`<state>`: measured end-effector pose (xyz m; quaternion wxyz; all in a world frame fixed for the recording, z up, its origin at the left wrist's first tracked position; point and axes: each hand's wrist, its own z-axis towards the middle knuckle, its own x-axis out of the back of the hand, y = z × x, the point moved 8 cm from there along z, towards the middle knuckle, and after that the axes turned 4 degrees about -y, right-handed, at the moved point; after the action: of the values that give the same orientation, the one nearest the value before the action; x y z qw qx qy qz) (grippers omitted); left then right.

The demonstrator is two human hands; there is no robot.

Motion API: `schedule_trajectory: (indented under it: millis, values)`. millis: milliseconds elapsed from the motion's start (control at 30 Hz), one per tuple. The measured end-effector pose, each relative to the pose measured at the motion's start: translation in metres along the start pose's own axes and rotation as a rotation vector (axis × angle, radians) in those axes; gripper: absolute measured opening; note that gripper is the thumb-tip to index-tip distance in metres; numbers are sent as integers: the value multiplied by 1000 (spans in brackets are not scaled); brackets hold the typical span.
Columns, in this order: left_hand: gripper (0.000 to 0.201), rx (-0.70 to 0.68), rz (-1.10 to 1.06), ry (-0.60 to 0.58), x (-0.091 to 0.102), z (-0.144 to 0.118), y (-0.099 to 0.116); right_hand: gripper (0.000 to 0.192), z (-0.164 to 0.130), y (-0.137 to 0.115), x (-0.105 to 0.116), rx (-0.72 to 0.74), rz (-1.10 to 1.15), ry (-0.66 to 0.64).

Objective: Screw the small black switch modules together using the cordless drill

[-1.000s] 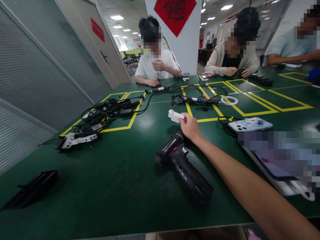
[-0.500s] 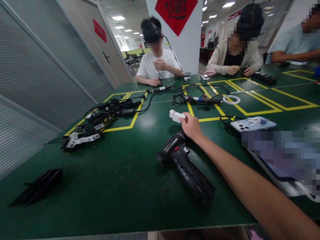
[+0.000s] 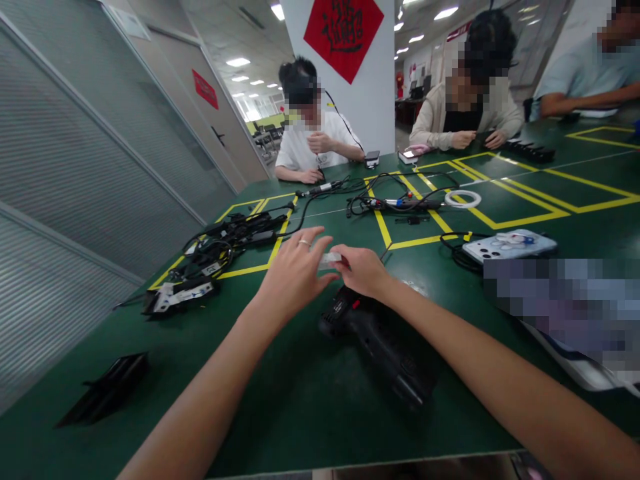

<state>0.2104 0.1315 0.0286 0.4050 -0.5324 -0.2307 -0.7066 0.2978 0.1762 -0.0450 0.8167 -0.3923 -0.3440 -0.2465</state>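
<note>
A small white plastic block (image 3: 329, 261) is pinched between the thumb and fingers of my right hand (image 3: 361, 270), above the middle of the table. My left hand (image 3: 297, 267) is at the block's left side, its fingers spread and its thumb apart from them; whether it touches the block I cannot tell. Under my right hand lies a black cordless drill (image 3: 380, 347), its handle pointing toward the near right. The front end of the drill is hidden by my hands.
Tangled black cables (image 3: 235, 233) and a black-and-white part (image 3: 180, 297) lie at left, with a black tray-like piece (image 3: 107, 387) nearer. At right are a phone (image 3: 510, 245) and a white cable coil (image 3: 463, 199). Several people sit across the green table (image 3: 280, 427).
My left hand has come into view from the near left and reached the white block. My right hand has moved slightly left and down with the block. The view has shifted a little.
</note>
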Motion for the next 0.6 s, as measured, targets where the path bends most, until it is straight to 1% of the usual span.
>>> schedule_trajectory:
  millis: [67,133,167,233,367,433,467,533,600]
  values:
    - [39,-6,59,-124,-32,10,-4,19,-2,-10,-6,34,-22,-38]
    - [39,61,87,-218,-53,11,-12,16,-4,-13,-8,33,-32,-45]
    - [40,105,100,-249,-60,9,-15,16,-4,-13,-9,29,-34,-49]
    - [40,188,132,-277,-66,2,-18,18,-5,-14,-11,32,-31,-61]
    - [30,315,194,-294,-62,-14,-25,31,-6,-16,-11,47,-12,-67]
    - [35,405,204,-311,-55,-25,-38,34,-7,-15,-10,30,5,-56]
    - [39,457,204,-313,-49,-32,-48,34,-7,-14,-10,23,10,-50]
    - [46,560,190,-310,-33,-53,-76,30,-7,-13,-10,17,7,-41]
    - [54,638,144,-318,-15,-83,-115,27,-7,-13,-12,15,-7,-37]
